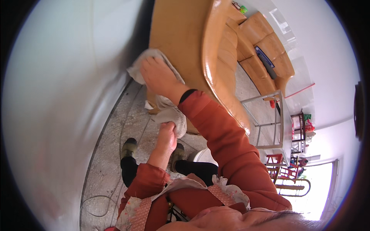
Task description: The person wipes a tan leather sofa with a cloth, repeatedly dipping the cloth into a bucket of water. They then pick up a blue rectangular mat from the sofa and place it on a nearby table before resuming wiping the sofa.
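A damp-looking, greyish-white cloth (154, 55) lies against the rear edge of a tan leather sofa (179, 34). My right hand (159, 75) is on its upper part, fingers curled into the fabric. Lower down, my left hand (169, 132) grips a bunched grey-white part of cloth beside the sofa's lower corner. Folds run between the two hands, partly hidden by my right wrist; whether it is all one cloth I cannot tell.
A pale wall (57, 86) stands close on the left. A white bucket (203, 156) is by my right foot. A thin cable (99, 197) loops on the tiled floor. Rightward are a metal-framed table (280, 121), another tan sofa (260, 37) and red chairs (289, 172).
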